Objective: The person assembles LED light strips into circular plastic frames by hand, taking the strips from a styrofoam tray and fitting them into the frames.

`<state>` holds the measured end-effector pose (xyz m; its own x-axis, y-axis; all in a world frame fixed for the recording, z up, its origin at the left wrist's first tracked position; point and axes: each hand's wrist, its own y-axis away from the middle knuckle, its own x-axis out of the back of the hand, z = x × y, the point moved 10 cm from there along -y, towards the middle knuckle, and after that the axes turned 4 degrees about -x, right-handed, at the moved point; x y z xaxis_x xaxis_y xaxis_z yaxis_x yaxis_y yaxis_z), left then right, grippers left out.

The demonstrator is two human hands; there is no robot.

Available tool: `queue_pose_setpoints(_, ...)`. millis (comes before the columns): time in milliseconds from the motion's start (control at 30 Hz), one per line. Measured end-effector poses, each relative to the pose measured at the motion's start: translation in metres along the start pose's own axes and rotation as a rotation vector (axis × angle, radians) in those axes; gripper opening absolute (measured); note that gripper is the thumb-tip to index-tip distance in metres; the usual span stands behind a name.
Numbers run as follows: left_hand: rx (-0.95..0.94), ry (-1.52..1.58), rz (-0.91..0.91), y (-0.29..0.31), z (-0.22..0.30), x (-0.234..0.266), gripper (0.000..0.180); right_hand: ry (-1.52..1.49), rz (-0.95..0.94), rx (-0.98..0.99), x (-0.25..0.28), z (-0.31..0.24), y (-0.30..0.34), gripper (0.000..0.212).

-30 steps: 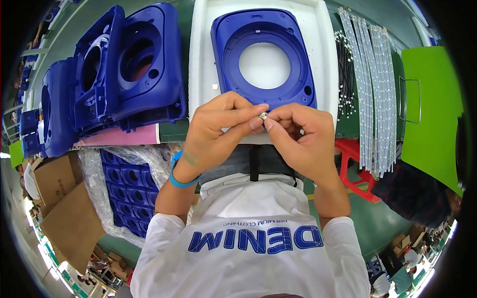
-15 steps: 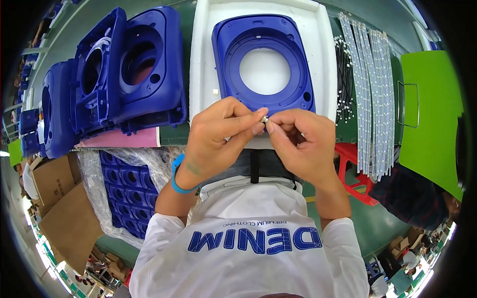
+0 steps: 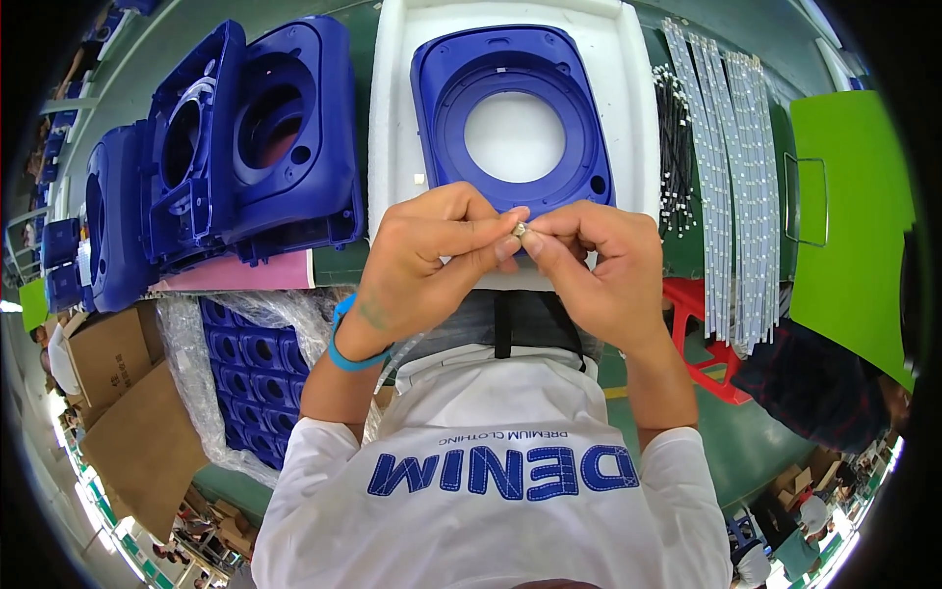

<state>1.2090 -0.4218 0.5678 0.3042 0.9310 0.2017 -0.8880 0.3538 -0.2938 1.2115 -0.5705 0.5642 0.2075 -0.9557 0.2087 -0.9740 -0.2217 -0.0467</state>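
My left hand (image 3: 424,257) and my right hand (image 3: 610,267) meet over the near edge of the white foam tray. Between their pinched fingertips is a small whitish connector-like piece (image 3: 519,230), mostly covered by the fingers; its exact kind is too small to tell. Thumb and forefinger of each hand close on it from either side. Just beyond lies a blue plastic housing (image 3: 439,108) with a large round opening, flat in the foam tray (image 3: 391,147). A thin pale strip (image 3: 394,365) shows below my left wrist; its upper end is hidden.
Left of the tray stand several blue housings (image 3: 339,128). To the right lie black cables with white ends (image 3: 673,157), pale LED strips (image 3: 736,196) and a green panel (image 3: 849,236). Below the table are a red stool (image 3: 721,383) and a plastic-wrapped stack of blue parts (image 3: 253,378).
Both hands stay pinched together, with small shifts of the fingers around the little piece. The pale strip below my left wrist shows more now. The whole view has shifted slightly.
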Motion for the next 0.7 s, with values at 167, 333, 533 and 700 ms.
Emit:
queue_pose_setpoints(167, 0.004, -0.060, -0.080, -0.005, -0.002, 0.000, 0.026, -0.103, -0.047, -0.133, -0.004, 0.012, -0.002, 0.004)
queue_pose_setpoints(333, 0.115, 0.122, 0.157, 0.019, -0.018, 0.035, 0.020, 0.370, -0.156, 0.343, 0.004, -0.037, -0.012, 0.029)
queue_pose_setpoints(533, 0.041, 0.018, 0.323, 0.089, -0.039, 0.058, 0.022, 0.854, -0.293, 0.357, -0.012, -0.005, -0.004, 0.064)
queue_pose_setpoints(700, -0.013, -0.101, 0.290, 0.087, -0.027, 0.043, 0.023, 0.873, -0.192, 0.403, -0.026, -0.007, 0.000, 0.060)
